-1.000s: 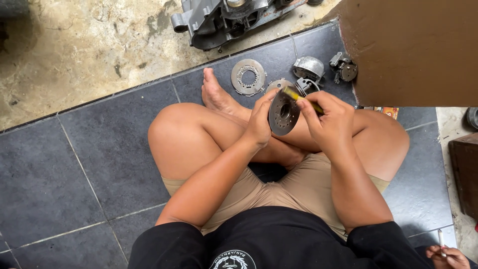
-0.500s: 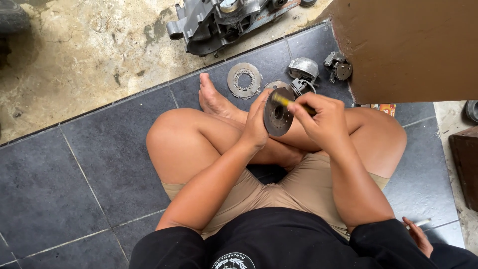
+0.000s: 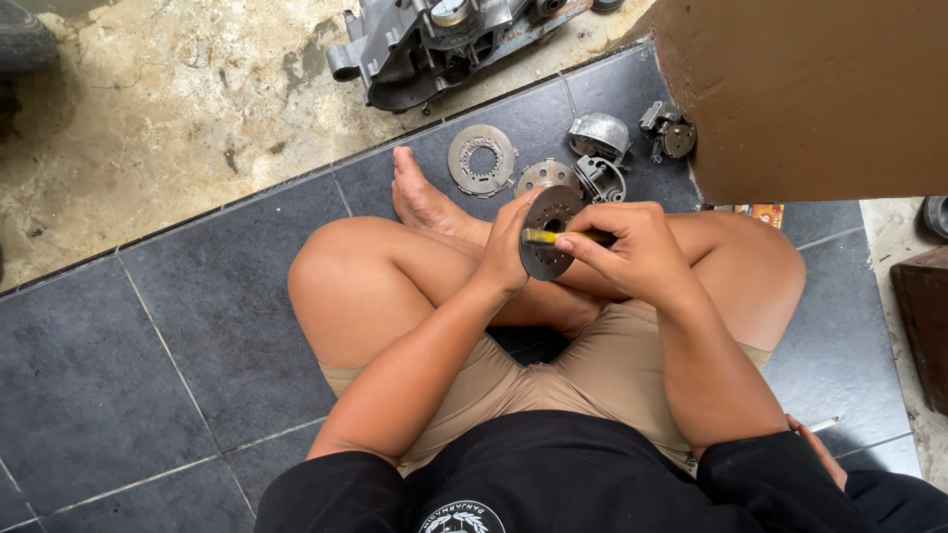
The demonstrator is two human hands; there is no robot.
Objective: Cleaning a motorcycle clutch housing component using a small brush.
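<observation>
I sit cross-legged on dark floor tiles. My left hand [image 3: 507,247] grips a dark round metal disc [image 3: 549,225] on edge above my legs. My right hand [image 3: 632,249] holds a thin yellow-handled tool [image 3: 553,237] laid across the disc's face. On the tiles beyond my foot lie a flat ring-shaped metal plate [image 3: 481,160], a second round plate [image 3: 545,176] and two small metal housings [image 3: 598,135].
A grey engine casing [image 3: 425,44] lies on the rough concrete at the top. A brown wall or post [image 3: 820,89] stands at the upper right. A dark wooden object [image 3: 923,326] is at the right edge. Another person's hand [image 3: 820,449] shows at lower right.
The view has shifted slightly. My hands stay together on the disc, and the yellow tool now lies across its centre rather than near its upper edge.
</observation>
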